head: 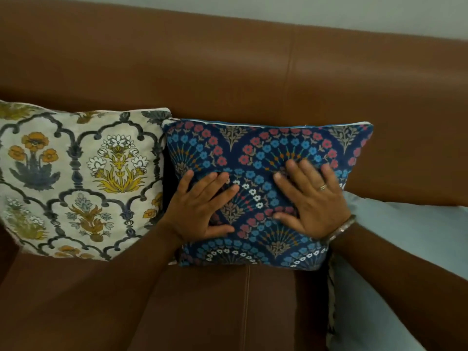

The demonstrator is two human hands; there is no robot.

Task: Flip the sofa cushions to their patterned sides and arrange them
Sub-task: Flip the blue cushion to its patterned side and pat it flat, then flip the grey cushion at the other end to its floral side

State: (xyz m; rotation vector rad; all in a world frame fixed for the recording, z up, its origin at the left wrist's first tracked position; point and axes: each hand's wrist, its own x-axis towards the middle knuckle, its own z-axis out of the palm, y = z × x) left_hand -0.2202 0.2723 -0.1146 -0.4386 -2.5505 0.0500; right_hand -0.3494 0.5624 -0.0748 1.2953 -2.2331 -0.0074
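Both hands, left hand (202, 211) and right hand (312, 198), lay flat and spread, gripping nothing, on the blue cushion (268, 148) mid-frame. Pale cushion (405, 236), probably unflipped, sat lower right, nearer the right hand.

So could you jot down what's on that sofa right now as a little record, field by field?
setting: brown leather sofa, seen from above
left cushion: cream floral cushion, patterned side out, leaning on the backrest
middle cushion: navy floral cushion, patterned side out, touching the cream one
right cushion: pale blue cushion, plain side showing, lying partly under the right forearm
left hand: flat on the navy cushion, fingers spread
right hand: flat on the navy cushion, wearing a ring and a bangle
left to flip: apparently the pale blue one
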